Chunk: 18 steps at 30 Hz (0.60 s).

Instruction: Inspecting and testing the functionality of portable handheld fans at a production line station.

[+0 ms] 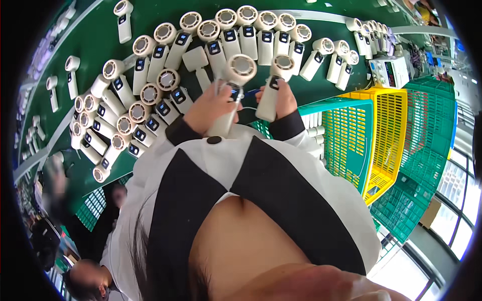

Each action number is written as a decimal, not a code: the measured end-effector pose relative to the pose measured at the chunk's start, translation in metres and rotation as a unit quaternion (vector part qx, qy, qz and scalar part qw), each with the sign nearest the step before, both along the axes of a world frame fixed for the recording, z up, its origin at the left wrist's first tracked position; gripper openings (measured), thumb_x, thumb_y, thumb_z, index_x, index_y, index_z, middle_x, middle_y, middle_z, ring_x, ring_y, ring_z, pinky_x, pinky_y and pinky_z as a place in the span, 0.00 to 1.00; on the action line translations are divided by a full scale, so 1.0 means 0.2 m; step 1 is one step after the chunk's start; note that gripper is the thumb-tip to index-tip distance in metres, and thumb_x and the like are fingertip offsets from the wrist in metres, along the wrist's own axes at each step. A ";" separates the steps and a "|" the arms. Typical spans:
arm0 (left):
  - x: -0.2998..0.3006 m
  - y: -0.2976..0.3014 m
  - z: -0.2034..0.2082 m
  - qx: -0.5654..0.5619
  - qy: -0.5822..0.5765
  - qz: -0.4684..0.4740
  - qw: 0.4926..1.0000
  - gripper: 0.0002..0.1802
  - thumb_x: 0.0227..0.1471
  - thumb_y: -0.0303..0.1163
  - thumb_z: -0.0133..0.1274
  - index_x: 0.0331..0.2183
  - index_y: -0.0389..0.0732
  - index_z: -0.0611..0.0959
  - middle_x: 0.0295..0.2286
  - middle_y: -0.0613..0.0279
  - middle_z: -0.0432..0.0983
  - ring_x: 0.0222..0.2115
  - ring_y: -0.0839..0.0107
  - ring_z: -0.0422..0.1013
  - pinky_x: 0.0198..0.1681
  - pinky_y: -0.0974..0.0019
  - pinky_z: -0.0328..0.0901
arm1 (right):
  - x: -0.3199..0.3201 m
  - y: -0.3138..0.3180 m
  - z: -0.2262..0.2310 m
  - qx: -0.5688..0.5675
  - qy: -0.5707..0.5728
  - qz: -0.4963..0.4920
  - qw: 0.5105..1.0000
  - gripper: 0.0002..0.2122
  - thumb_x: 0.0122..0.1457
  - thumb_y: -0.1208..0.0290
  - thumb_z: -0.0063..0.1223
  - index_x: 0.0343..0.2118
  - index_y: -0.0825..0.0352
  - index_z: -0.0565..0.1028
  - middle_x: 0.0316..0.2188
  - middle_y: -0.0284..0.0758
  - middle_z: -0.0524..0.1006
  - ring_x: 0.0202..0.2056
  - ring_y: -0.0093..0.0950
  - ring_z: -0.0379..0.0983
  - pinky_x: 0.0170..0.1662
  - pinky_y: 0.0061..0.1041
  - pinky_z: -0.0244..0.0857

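My left hand (207,109) is closed around a cream handheld fan (241,68), its round head up and its small display lit. My right hand (286,100) grips another handheld fan (267,103) by the handle, with a dark display near its head. A dark blue piece (252,93) shows between the hands; I cannot make out what it is. Below it runs a thin white cable (246,108). Just beyond my left hand lies a fan turned face down (196,59).
Rows of similar fans (163,56) spread over the green table (150,15), many with lit displays. Stacked green and yellow baskets (389,145) stand at the right, the nearest holding white pieces. Behind them sits a small box (390,71). Another person (90,281) is at lower left.
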State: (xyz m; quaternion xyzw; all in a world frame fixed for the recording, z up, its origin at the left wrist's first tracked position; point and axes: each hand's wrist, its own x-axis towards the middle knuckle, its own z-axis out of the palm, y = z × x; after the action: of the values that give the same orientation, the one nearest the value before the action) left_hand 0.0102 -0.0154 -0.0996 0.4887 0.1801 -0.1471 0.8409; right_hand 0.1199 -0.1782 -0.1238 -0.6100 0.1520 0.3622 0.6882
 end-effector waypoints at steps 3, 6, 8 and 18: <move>0.12 -0.09 0.00 -0.011 0.016 -0.014 1.000 0.16 0.45 0.29 0.43 0.39 0.39 0.63 0.26 0.56 0.67 0.21 0.70 0.66 0.22 0.72 0.61 | 0.04 -0.08 -0.05 -0.018 -0.036 -0.006 0.999 0.15 0.50 0.65 0.34 0.31 0.72 0.67 0.25 0.46 0.71 0.22 0.31 0.67 0.26 0.23 0.63; 0.21 -0.19 -0.06 -0.032 0.049 -0.042 0.997 0.15 0.46 0.30 0.43 0.39 0.39 0.64 0.25 0.57 0.67 0.21 0.71 0.66 0.22 0.73 0.61 | 0.07 -0.13 -0.08 -0.074 -0.087 0.003 0.993 0.16 0.50 0.63 0.34 0.31 0.72 0.68 0.26 0.47 0.71 0.23 0.33 0.68 0.27 0.24 0.63; 0.26 -0.23 -0.12 0.002 0.030 -0.053 0.998 0.14 0.46 0.31 0.43 0.38 0.39 0.65 0.25 0.57 0.67 0.20 0.73 0.65 0.21 0.73 0.60 | 0.09 -0.15 -0.10 -0.116 -0.114 0.018 0.986 0.16 0.50 0.62 0.35 0.31 0.72 0.68 0.26 0.47 0.71 0.24 0.34 0.68 0.28 0.24 0.63; 0.34 -0.21 -0.32 0.142 0.044 -0.090 0.985 0.12 0.45 0.31 0.43 0.33 0.37 0.66 0.21 0.59 0.67 0.18 0.76 0.61 0.20 0.72 0.57 | 0.19 -0.15 -0.20 -0.352 -0.173 0.123 0.912 0.20 0.49 0.58 0.36 0.31 0.73 0.70 0.29 0.47 0.72 0.29 0.39 0.68 0.33 0.28 0.63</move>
State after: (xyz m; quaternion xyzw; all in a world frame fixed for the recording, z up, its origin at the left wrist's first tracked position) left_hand 0.0778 -0.0570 -0.1643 0.6105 0.1911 -0.2163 0.7375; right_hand 0.1587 -0.2080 -0.1643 -0.8797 0.0723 0.2561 0.3942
